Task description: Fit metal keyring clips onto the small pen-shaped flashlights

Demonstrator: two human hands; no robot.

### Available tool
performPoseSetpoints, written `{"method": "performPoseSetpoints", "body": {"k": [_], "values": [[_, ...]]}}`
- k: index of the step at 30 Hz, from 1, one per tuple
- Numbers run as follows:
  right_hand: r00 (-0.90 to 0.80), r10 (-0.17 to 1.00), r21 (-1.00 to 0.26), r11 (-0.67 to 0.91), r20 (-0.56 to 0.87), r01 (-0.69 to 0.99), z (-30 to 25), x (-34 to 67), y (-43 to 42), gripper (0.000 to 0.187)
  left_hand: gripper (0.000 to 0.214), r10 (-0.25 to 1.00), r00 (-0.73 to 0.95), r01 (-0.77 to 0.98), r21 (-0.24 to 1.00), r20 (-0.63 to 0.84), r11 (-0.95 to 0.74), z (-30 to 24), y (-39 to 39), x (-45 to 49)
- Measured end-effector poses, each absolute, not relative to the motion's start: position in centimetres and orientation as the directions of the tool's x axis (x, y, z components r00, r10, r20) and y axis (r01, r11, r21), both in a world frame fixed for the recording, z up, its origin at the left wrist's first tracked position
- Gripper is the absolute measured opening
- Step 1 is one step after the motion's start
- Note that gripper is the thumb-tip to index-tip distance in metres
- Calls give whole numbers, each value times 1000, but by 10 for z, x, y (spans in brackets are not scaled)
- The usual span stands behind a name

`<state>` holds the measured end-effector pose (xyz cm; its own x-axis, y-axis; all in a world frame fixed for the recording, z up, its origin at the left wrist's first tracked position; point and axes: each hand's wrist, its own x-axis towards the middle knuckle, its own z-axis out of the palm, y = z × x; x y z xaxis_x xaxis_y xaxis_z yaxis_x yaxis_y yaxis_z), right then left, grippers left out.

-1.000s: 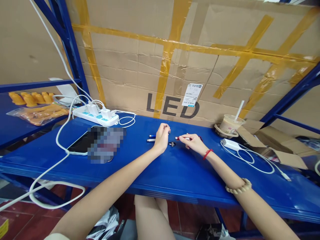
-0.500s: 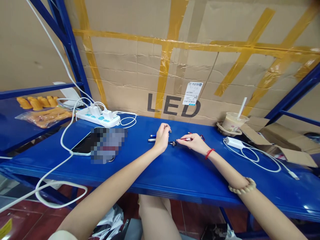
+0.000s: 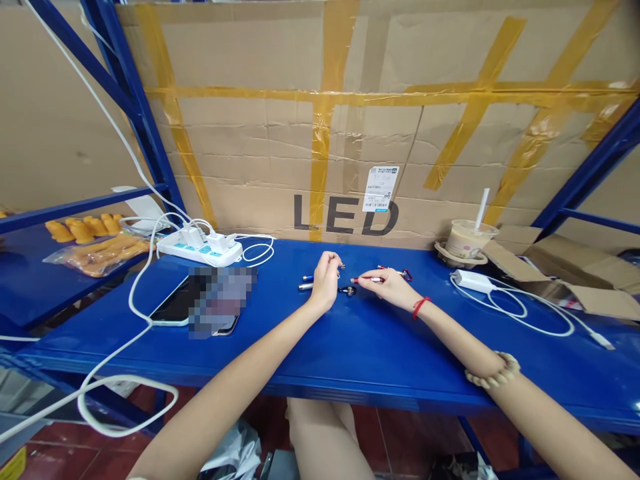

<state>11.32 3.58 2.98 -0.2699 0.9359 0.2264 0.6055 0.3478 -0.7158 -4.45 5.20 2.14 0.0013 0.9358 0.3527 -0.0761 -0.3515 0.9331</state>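
My left hand [image 3: 326, 283] is closed in a pinch above the blue tabletop [image 3: 320, 357]. A tiny metallic bit shows at its fingertips, too small to name. Just right of it, my right hand [image 3: 393, 288] pinches a slim red metal tube [image 3: 369, 280] whose silver end points left. Beneath and beside my left hand lie a blue tube [image 3: 307, 277] and a silver tube [image 3: 305, 287], both partly hidden by it. A small dark clasp [image 3: 347, 291] lies between the hands. Behind my right hand rests another red piece with a red clip [image 3: 406, 275].
A white power strip [image 3: 200, 248] with cables and two phones [image 3: 173, 303] are on the left. To the right stand a drink cup with a straw [image 3: 470, 239], a white charger with cable [image 3: 473, 281] and an open carton [image 3: 565, 267]. A large cardboard box [image 3: 250, 153] backs the table.
The camera view has shifted slightly, so the tabletop things appear a little lower. Both hands keep nearly the same places, with the red tube still in my right hand.
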Motion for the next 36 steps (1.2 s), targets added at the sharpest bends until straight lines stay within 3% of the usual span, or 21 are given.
{"method": "performPoseSetpoints", "body": {"k": [36], "values": [[-281, 921, -717, 387, 270, 580, 34, 115, 33, 42, 15, 932, 6, -60, 931, 362, -361, 16, 58, -44]]}}
